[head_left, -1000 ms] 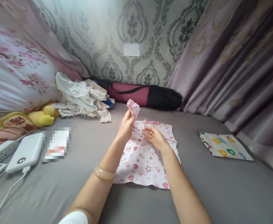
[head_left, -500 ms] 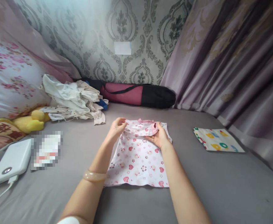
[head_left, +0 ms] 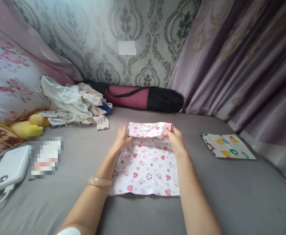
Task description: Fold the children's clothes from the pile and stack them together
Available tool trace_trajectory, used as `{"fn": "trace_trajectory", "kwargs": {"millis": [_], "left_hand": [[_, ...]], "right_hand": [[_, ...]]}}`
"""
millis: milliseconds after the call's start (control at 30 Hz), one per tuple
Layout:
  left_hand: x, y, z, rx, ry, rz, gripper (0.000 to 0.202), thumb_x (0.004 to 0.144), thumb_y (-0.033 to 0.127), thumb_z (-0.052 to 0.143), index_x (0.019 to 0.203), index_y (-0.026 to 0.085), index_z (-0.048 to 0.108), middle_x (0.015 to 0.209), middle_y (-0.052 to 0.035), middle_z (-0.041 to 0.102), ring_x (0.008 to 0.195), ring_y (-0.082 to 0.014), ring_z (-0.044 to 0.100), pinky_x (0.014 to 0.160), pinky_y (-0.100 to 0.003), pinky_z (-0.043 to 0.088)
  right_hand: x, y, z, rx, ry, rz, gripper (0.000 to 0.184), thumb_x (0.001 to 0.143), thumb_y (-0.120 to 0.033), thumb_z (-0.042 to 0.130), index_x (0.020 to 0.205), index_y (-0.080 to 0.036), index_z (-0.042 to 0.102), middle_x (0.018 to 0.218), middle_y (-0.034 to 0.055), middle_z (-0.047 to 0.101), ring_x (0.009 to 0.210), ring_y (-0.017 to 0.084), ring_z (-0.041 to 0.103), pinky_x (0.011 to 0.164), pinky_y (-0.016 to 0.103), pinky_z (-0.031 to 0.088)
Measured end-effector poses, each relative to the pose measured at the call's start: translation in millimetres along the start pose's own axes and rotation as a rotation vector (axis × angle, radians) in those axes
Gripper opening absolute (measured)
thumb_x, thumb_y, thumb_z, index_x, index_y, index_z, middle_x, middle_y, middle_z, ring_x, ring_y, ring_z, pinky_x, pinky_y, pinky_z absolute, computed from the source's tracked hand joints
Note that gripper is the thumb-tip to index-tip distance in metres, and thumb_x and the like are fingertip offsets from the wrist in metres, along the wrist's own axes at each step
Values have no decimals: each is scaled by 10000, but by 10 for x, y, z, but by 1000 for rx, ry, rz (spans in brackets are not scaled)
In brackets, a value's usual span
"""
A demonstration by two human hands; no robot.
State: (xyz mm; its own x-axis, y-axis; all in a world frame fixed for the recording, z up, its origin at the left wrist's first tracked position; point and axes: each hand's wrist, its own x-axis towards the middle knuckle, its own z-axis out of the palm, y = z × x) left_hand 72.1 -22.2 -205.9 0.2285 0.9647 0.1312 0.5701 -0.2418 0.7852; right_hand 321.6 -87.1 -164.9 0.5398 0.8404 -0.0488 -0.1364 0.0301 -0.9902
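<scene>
A small white garment [head_left: 145,163] printed with pink and red hearts and flowers lies flat on the grey bed sheet [head_left: 231,195]. Its far end is lifted and folded toward me. My left hand [head_left: 121,138] pinches the left corner of that raised fold. My right hand [head_left: 175,140] pinches the right corner, beside a pink trim. A pale bangle [head_left: 99,181] sits on my left wrist.
A folded white cloth with coloured shapes [head_left: 227,146] lies to the right. A heap of pale clothes [head_left: 74,102] sits at the back left, beside a yellow plush toy [head_left: 29,127]. A maroon and black roll bag [head_left: 145,98] lies along the wall. A white power bank [head_left: 9,168] is at left.
My left hand dropped the bunched pink sleeve onto the garment. Both hands then took the garment's far edge and lifted it into a fold toward me.
</scene>
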Motion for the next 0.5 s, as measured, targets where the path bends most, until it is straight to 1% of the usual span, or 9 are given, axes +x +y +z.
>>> {"fn": "trace_trajectory", "kwargs": {"millis": [67,133,233,300,333,400,500], "left_hand": [[-20,-30,64,79,39,52,662,792,267,546,1417,152,363,1197,-171,490,1128,-329,520,969,-482,427],[-53,-32,94,158,47,100,645,813,227,493,1437,175,340,1203,-169,482,1102,-327,535,942,-478,445],[-100,20,85,262,7,121,665,807,171,465,1455,214,323,1239,-164,466,1055,-315,565,883,-448,477],[-113,63,71,316,-27,121,665,803,135,451,1450,238,340,1286,-162,452,1047,-307,576,859,-430,488],[-112,78,68,345,-34,134,666,798,111,443,1444,246,356,1318,-161,443,1066,-302,572,872,-425,485],[-99,88,77,422,-38,207,689,780,55,429,1440,245,379,1407,-157,413,1165,-298,532,962,-429,449],[-75,72,105,566,-74,333,755,755,-4,410,1474,215,347,1548,-138,311,1367,-298,365,1094,-444,346]], "right_hand": [[34,-32,-93,22,15,18,252,611,-252,726,846,-178,674,743,-42,618,642,92,567,591,219,568],[76,-20,-182,24,38,39,243,599,-251,736,820,-178,665,721,-44,607,626,87,558,574,210,565],[140,56,-285,-14,94,63,212,601,-254,742,768,-183,633,679,-43,602,599,91,560,543,202,555],[175,123,-336,-66,144,73,197,616,-260,736,752,-188,614,661,-37,610,587,100,569,531,205,546],[189,157,-359,-111,169,78,186,628,-267,726,749,-187,609,653,-32,615,579,105,573,524,208,539],[210,215,-402,-256,205,79,158,663,-290,691,745,-178,615,634,-20,620,566,120,579,518,219,518],[214,259,-452,-599,231,18,158,726,-320,621,716,-163,640,629,4,630,610,151,598,548,226,467]]}}
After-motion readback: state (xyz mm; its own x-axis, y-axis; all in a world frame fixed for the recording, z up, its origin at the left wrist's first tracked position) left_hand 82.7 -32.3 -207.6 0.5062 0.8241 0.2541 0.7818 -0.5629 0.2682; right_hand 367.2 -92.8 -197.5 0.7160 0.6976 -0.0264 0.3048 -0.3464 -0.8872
